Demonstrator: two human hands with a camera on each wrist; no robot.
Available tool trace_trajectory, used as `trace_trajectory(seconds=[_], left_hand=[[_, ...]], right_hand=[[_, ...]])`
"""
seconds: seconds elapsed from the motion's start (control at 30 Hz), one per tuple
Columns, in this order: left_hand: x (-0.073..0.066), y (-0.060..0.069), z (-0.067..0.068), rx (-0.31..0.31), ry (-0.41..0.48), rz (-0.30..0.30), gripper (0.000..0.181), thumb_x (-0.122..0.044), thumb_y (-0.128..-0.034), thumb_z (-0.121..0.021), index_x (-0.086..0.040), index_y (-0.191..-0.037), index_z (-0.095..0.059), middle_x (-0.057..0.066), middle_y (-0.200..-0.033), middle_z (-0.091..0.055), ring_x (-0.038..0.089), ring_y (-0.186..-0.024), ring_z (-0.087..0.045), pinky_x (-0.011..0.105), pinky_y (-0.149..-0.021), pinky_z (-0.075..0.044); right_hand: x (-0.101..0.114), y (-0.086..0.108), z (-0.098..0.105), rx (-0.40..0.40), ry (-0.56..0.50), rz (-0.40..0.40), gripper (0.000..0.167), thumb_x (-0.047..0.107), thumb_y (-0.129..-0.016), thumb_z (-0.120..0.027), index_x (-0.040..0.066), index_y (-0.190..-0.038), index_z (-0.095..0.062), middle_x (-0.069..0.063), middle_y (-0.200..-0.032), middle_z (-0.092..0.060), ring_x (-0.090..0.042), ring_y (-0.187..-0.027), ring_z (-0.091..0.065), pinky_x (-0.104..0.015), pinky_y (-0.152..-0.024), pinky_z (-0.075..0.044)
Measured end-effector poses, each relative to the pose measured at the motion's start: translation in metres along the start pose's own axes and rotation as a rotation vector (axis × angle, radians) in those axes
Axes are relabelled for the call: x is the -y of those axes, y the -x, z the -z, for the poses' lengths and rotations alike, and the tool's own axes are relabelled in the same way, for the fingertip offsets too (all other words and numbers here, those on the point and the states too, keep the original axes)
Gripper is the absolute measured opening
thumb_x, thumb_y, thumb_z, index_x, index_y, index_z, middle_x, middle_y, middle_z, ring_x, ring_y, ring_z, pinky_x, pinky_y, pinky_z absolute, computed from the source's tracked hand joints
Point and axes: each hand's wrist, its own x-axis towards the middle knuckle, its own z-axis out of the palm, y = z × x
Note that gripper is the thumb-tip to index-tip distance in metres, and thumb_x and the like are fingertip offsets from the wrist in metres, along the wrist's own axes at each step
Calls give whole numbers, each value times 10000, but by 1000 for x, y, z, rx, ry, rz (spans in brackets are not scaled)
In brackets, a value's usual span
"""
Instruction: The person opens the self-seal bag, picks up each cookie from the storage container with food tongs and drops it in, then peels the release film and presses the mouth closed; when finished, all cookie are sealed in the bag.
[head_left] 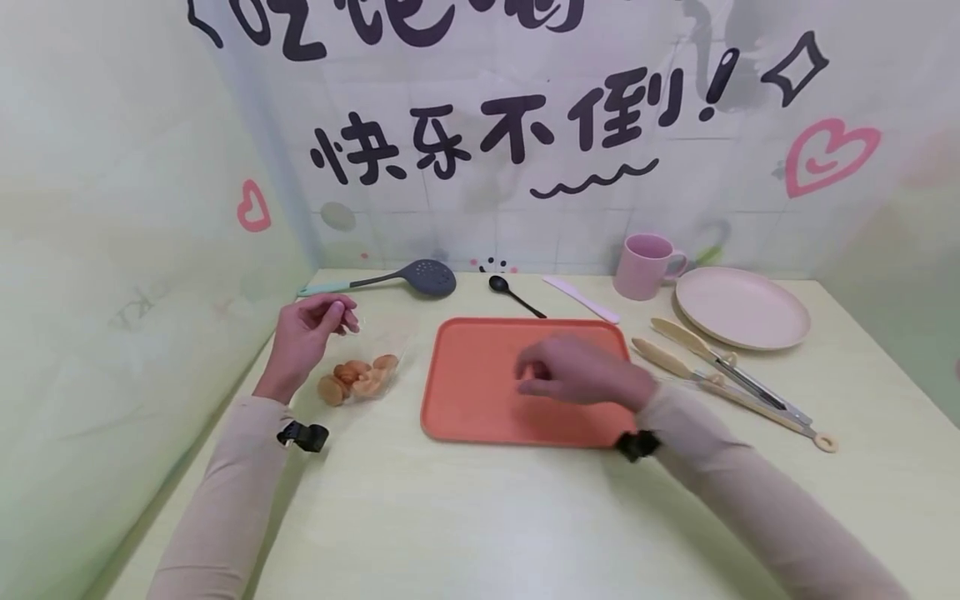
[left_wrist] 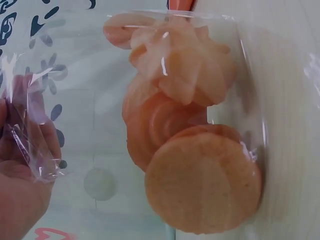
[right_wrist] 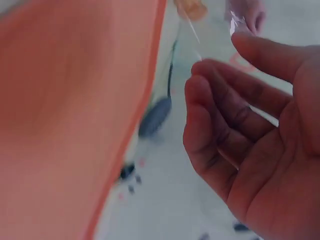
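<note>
At the left of the head view my left hand (head_left: 303, 340) pinches the top of a clear plastic bag (left_wrist: 37, 145). Inside the bag are several round and swirled cookies (head_left: 369, 382); they hang low in it, close to the tabletop. A plain round cookie (left_wrist: 202, 182) shows nearest in the left wrist view. Over the orange tray (head_left: 472, 375) is my right hand (head_left: 566, 371), blurred in the head view. Its fingers (right_wrist: 200, 115) are loosely bent, and nothing is held between them in the right wrist view.
A slotted spoon (head_left: 429, 277), small black spoon (head_left: 500, 284) and pink knife (head_left: 577, 298) lie along the back. Toward the right stand a pink mug (head_left: 643, 268) and a pink plate (head_left: 742, 308). Wooden-tipped tongs (head_left: 750, 396) lie right of the tray.
</note>
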Motion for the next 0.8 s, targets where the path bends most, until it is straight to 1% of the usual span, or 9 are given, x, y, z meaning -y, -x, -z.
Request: trace_trajectory(seconds=[0.1, 0.17, 0.27, 0.33, 0.43, 0.57, 0.7, 0.77, 0.8], left_hand=[[-4, 0, -2, 4, 45, -17, 229, -154, -1021, -576, 41, -1072, -684, -81, -822, -727, 59, -759, -705, 177, -711, -582], [-7, -1, -4, 11, 75, -35, 216, -153, -1018, -581, 24, -1065, -696, -66, -827, -732, 64, -765, -712, 190, -719, -590], [-14, -1, -7, 13, 94, -60, 215, -145, -1017, -583, 24, -1064, -706, -58, -832, -741, 65, -774, -721, 198, -724, -597], [-18, -2, -10, 9, 92, -74, 213, -135, -1017, -583, 30, -1064, -708, -60, -832, -747, 64, -777, -727, 198, -724, -598], [-22, -3, -14, 3, 91, -86, 206, -133, -1017, -584, 16, -1067, -716, -61, -841, -754, 66, -786, -735, 199, -730, -601], [-25, -3, -16, -17, 116, -99, 205, -138, -1010, -594, 7, -1085, -718, -53, -876, -760, 75, -800, -745, 201, -754, -608], [-28, -3, -17, -51, 185, -114, 201, -120, -996, -613, 27, -1090, -713, -27, -892, -771, 96, -802, -759, 219, -765, -620], [-30, -3, -17, -68, 220, -127, 199, -109, -991, -619, 33, -1094, -711, -16, -898, -778, 107, -805, -765, 232, -763, -624], [-30, -3, -18, -77, 234, -133, 196, -104, -989, -620, 35, -1095, -710, -13, -898, -780, 111, -804, -768, 239, -760, -627]], right_hand=[[14, -41, -19, 37, -109, -63, 261, 325, -966, -661, 143, -1151, -695, 66, -909, -692, -70, -783, -619, -261, -746, -545], [20, -64, -31, 46, -209, -113, 399, 360, -969, -654, 120, -1287, -624, 31, -1047, -707, -85, -888, -648, -298, -828, -566], [27, -92, -47, 41, -388, -162, 567, 381, -971, -648, 96, -1435, -493, -27, -1203, -683, -110, -955, -685, -324, -912, -567], [30, -105, -55, 22, -492, -192, 610, 382, -972, -649, 99, -1475, -451, -56, -1258, -663, -119, -970, -690, -322, -907, -574], [35, -118, -63, -36, -601, -208, 569, 365, -982, -641, 94, -1455, -479, -89, -1277, -652, -165, -961, -707, -299, -838, -585], [44, -125, -65, -121, -645, -175, 464, 344, -1003, -609, 107, -1395, -535, -90, -1218, -681, -259, -966, -729, -270, -764, -579], [50, -128, -65, -216, -633, -139, 297, 360, -997, -621, 142, -1196, -659, -38, -1097, -694, -267, -967, -699, -268, -738, -566], [52, -128, -64, -274, -625, -130, 244, 370, -969, -666, 148, -1070, -665, -22, -1045, -672, -226, -960, -665, -266, -761, -549], [52, -129, -64, -300, -621, -124, 260, 380, -950, -692, 138, -1035, -647, -21, -1032, -658, -197, -957, -646, -262, -776, -539]])
